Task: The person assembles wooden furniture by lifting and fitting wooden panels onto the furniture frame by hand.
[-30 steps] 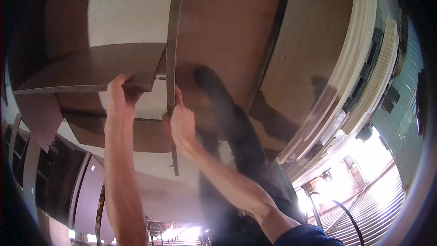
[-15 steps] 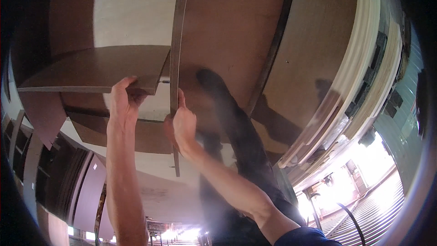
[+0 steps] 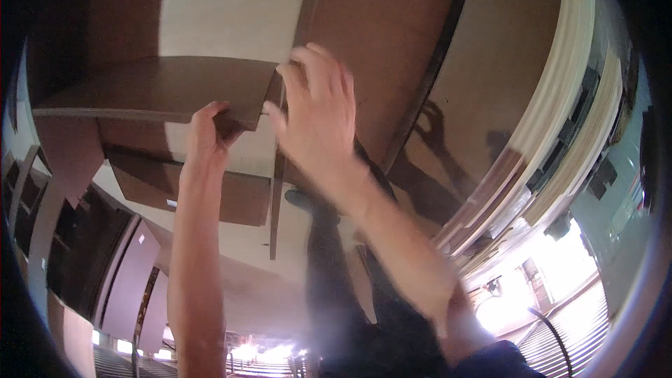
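Observation:
My left hand [image 3: 210,136] is closed round the near right corner of a brown board [image 3: 161,87], with the thumb on top and the fingers beneath. A narrow upright brown panel [image 3: 277,203] stands on edge beside the board's right end, and a thin pin shows at the joint. Over this panel, close to the board's corner, my right hand [image 3: 318,101] is raised with its thumb and fingers apart and curved. It is slightly blurred and hides part of the panel; nothing shows between its fingers.
Another brown board [image 3: 238,196] lies below the held one. Large brown sheets [image 3: 378,35] spread beyond my right hand. At right stands a stack of pale-edged boards [image 3: 553,98]. More panels [image 3: 129,287] lean at the lower left. My legs [image 3: 329,273] are below.
My right hand has left the lower part of the upright panel and moved up and right to the board's corner, its fingers opening. My left hand keeps its grip; the view has shifted slightly.

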